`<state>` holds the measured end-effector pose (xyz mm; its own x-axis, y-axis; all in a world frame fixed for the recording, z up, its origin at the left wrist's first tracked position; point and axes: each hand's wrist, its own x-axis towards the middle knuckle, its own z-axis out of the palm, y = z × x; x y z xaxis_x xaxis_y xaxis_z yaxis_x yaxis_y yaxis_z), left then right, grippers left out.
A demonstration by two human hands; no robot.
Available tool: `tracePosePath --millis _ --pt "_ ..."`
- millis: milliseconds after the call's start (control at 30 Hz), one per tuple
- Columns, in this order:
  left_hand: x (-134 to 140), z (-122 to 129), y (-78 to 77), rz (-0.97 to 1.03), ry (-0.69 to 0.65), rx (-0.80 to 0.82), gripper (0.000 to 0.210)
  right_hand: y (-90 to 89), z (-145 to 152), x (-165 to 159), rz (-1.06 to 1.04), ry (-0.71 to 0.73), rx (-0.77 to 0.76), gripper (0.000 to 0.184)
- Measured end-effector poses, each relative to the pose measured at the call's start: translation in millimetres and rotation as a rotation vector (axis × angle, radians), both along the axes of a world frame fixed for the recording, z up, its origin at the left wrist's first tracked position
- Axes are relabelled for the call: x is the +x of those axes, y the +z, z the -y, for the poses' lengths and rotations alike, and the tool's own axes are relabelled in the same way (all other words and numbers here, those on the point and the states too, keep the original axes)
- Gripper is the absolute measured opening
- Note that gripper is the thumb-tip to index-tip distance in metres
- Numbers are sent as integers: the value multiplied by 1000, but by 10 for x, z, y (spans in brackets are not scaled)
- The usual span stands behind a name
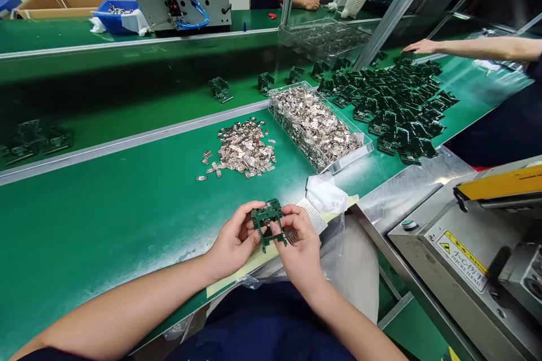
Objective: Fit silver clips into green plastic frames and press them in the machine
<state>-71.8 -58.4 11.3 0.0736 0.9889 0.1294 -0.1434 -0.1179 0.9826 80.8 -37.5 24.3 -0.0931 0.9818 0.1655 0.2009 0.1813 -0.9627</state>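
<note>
Between my two hands, close to the bench's front edge, is a dark green plastic frame [269, 213] with an open middle and thin legs. My left hand [234, 240] grips its left side with the fingers curled behind. On its right side my right hand [300, 242] is closed, the thumb pressed into the opening; whether a small metal piece is under that thumb I cannot tell. Beyond my hands lies a loose heap of small silver metal pieces [245, 148]. A clear plastic tray [339, 166] full of the same pieces stands right of the heap.
Many dark green frames [393, 101] are piled at the right, where a co-worker's hand [421, 47] reaches in. Several single frames [220, 89] stand behind the metal rail [139, 140]. A white cloth [326, 194] lies by my right hand. A press machine [457, 254] stands at the right.
</note>
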Motion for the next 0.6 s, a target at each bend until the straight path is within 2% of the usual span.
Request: tracePosePath --millis 167,233,400,600 --pt "5 11 -7 -70 58 10 35 -19 29 -6 -39 19 -42 10" --pt "10 15 17 -67 65 5 34 -20 44 -4 -128 39 -126 8" --pt "36 31 86 -78 104 -6 31 27 39 -6 -315 27 -303 17" --pt "96 63 147 -110 142 -56 32 120 24 22 -426 7 -354 21"
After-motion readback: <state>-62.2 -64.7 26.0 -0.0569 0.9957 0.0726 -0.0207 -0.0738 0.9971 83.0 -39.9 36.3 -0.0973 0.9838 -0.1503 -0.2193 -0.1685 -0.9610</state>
